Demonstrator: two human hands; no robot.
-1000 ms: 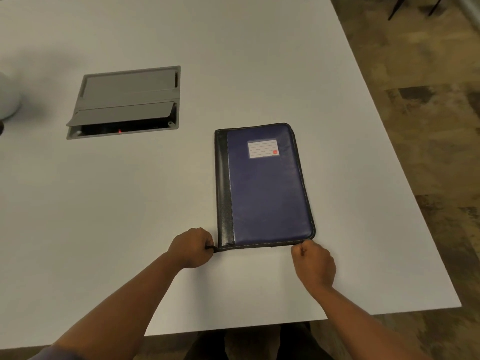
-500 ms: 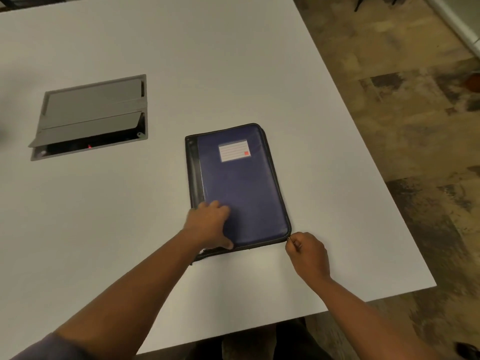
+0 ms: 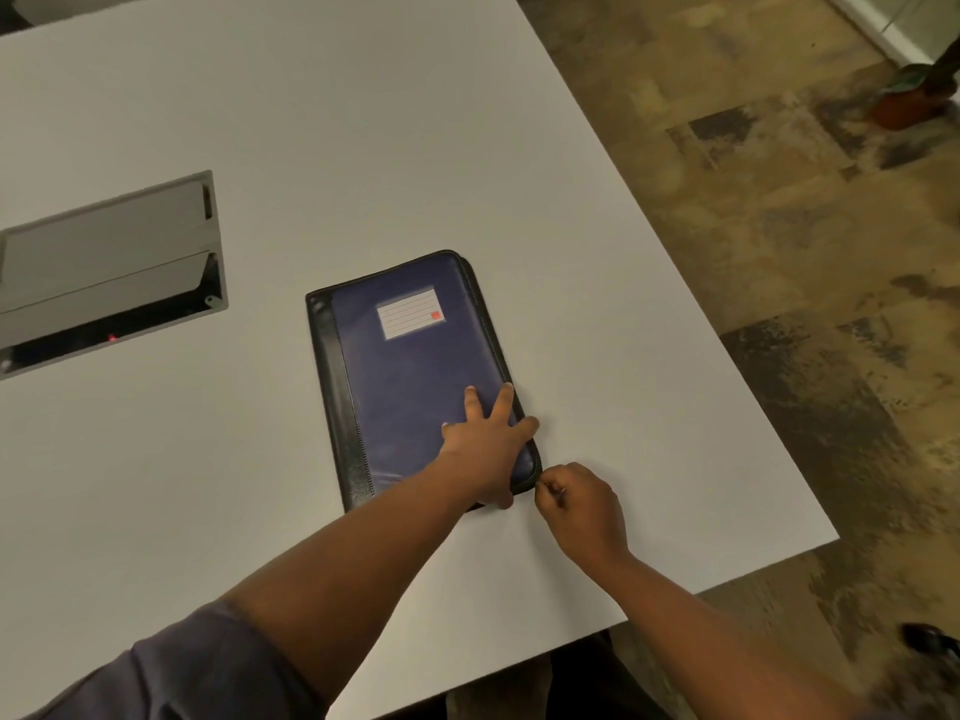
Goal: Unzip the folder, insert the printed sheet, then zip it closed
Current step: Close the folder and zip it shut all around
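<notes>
I see the broad white counter (image 3: 363, 148) filling most of my view, with mottled brown flooring (image 3: 779, 226) off its right edge. Set into the counter at the far left is a grey rectangular cable hatch (image 3: 104, 267), its flap tilted up over a dark slot where a small red light glows. The navy-blue zippered folder with the black spine strip (image 3: 410, 376) lies flat on the counter near its front edge, spine to the left, and it looks closed along the sides I can see. A white lined label with a small red square (image 3: 410, 318) sits near the top of its cover.

My left hand (image 3: 488, 444) reaches across and presses flat on the folder's lower right area, fingers spread and straight, thumb down at the near edge. My right hand (image 3: 576, 504) sits on the counter just beside the folder's near right corner, its fingers curled tight and pinching the small zipper pull (image 3: 539, 479) at that corner. The pull is mostly hidden by my fingertips, so I can't make out its shape. A dark blue sleeve (image 3: 171, 678) covers my left upper arm at the bottom left.
</notes>
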